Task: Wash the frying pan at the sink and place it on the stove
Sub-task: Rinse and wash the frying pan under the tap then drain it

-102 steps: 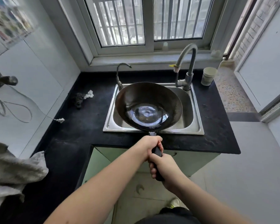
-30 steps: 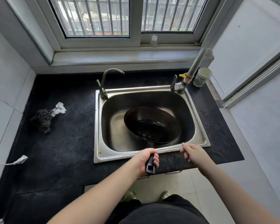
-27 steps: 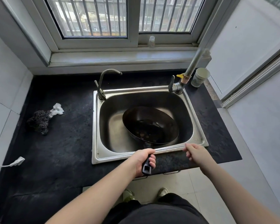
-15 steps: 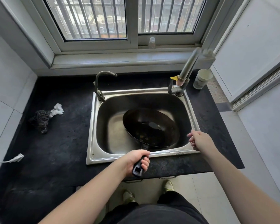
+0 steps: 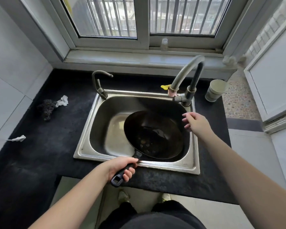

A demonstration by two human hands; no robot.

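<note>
A dark frying pan (image 5: 153, 134) lies tilted in the steel sink (image 5: 97, 129), with bits of residue on its inside. Its black handle sticks out over the sink's front rim, and my left hand (image 5: 122, 167) grips that handle. My right hand (image 5: 195, 121) hovers over the sink's right rim with fingers spread and holds nothing. It is a little below the base of the tall grey tap (image 5: 183, 76), apart from it. No water runs. The stove is out of view.
A second, smaller tap (image 5: 98, 80) stands at the sink's back left. A pale cup (image 5: 215, 90) sits on the black counter (image 5: 40, 146) at back right. A dark scouring pad (image 5: 45, 109) with white paper and a white plug (image 5: 17, 138) lie at left.
Both hands first held the pan's handle above the sink. The pan now rests in the basin; my right hand has let go and moved up along the sink's right rim toward the tap.
</note>
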